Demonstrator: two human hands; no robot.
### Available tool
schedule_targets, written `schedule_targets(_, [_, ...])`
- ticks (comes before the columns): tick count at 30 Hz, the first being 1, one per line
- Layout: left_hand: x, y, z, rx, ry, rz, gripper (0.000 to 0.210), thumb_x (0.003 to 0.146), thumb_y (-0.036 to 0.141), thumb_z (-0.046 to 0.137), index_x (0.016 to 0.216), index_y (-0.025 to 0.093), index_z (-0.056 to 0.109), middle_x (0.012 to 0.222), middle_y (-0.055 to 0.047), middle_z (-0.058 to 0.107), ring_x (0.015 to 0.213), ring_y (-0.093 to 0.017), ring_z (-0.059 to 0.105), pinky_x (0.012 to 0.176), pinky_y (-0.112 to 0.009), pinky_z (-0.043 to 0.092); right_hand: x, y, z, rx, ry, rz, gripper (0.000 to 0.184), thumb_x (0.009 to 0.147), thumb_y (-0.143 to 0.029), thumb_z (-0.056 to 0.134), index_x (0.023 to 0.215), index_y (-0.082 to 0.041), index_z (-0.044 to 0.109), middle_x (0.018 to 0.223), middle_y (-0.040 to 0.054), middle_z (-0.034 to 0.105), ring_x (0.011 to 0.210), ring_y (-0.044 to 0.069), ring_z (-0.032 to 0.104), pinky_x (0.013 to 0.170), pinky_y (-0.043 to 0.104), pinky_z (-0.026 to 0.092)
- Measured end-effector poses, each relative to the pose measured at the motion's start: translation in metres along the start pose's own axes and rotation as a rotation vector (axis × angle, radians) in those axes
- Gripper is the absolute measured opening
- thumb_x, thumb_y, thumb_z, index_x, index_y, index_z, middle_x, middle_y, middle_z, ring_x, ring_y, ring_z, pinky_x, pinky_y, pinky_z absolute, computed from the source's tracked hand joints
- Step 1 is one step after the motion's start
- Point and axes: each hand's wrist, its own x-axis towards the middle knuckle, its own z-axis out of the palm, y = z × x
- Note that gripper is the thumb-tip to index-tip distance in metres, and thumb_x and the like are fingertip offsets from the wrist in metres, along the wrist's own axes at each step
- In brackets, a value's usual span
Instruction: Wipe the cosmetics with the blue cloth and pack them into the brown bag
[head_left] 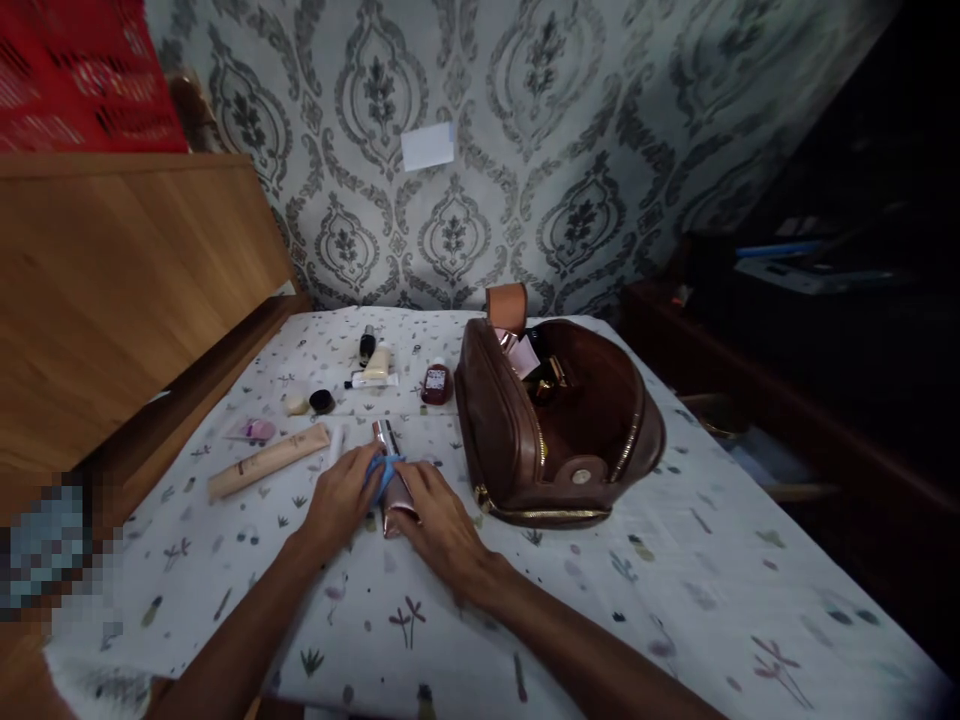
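My left hand (339, 502) is closed on a small blue cloth (385, 473), pressing it against a shiny pinkish cosmetic tube (397, 496). My right hand (448, 525) grips that tube from its right side, close to the table. Part of the tube is hidden under the cloth and fingers. Just left of it lies a slim white tube (336, 444), and beyond that a long beige tube (270, 461). To the right stands an open brown cosmetic bag (499, 440), with several make-up items inside it.
Farther back on the patterned tablecloth (570, 610) are a dark red bottle (436, 383), a cream tube (379, 361), a black bottle (367, 345) and a black lid (322, 401). A small pink packet (259, 429) lies at left. A wooden cabinet (142, 240) borders the left side.
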Motion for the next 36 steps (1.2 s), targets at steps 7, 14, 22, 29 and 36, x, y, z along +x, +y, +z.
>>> schedule_targets(7, [-0.001, 0.0, -0.002, 0.074, 0.029, -0.055, 0.029, 0.097, 0.034, 0.039, 0.112, 0.024, 0.062, 0.109, -0.005, 0.074, 0.094, -0.021, 0.07, 0.08, -0.031, 0.053, -0.002, 0.009, 0.004, 0.177, 0.13, 0.059, 0.05, 0.084, -0.005, 0.051, 0.131, -0.022, 0.048, 0.119, 0.0095, 0.055, 0.113, 0.023, 0.055, 0.101, 0.039, 0.048])
schedule_targets(14, [0.033, 0.006, -0.023, 0.104, 0.138, -0.085, 0.03, 0.096, 0.037, 0.038, 0.106, 0.02, 0.061, 0.102, -0.007, 0.072, 0.094, -0.024, 0.067, 0.084, -0.034, 0.049, -0.002, 0.005, -0.002, 0.165, 0.134, 0.061, 0.038, 0.083, -0.006, 0.048, 0.119, -0.019, 0.055, 0.111, 0.0086, 0.058, 0.107, 0.021, 0.057, 0.096, 0.035, 0.048])
schedule_targets(22, [0.13, 0.034, 0.011, 0.303, -0.157, -0.104, 0.041, 0.098, 0.04, 0.037, 0.129, 0.016, 0.049, 0.123, -0.015, 0.06, 0.104, -0.029, 0.064, 0.081, -0.037, 0.048, -0.001, 0.008, -0.002, 0.131, 0.161, 0.066, 0.038, 0.081, -0.007, 0.05, 0.118, -0.016, 0.057, 0.116, 0.011, 0.056, 0.112, 0.022, 0.054, 0.101, 0.035, 0.046])
schedule_targets(29, [0.169, 0.035, 0.054, 0.322, -0.269, -0.255, 0.056, 0.09, 0.055, 0.05, 0.126, 0.012, 0.048, 0.124, -0.023, 0.061, 0.11, -0.036, 0.063, 0.081, -0.039, 0.047, 0.0, 0.013, 0.002, 0.151, 0.161, 0.089, 0.038, 0.079, -0.005, 0.051, 0.114, -0.017, 0.059, 0.118, 0.0114, 0.055, 0.114, 0.024, 0.053, 0.101, 0.039, 0.046])
schedule_targets(36, [0.183, 0.018, 0.058, 0.131, -0.311, -0.359, 0.043, 0.074, 0.051, 0.068, 0.096, 0.015, 0.064, 0.111, -0.019, 0.07, 0.108, -0.036, 0.063, 0.078, -0.036, 0.046, 0.001, 0.019, 0.006, 0.22, 0.208, 0.053, 0.038, 0.078, -0.004, 0.05, 0.112, -0.019, 0.058, 0.116, 0.0102, 0.054, 0.11, 0.022, 0.055, 0.097, 0.039, 0.048])
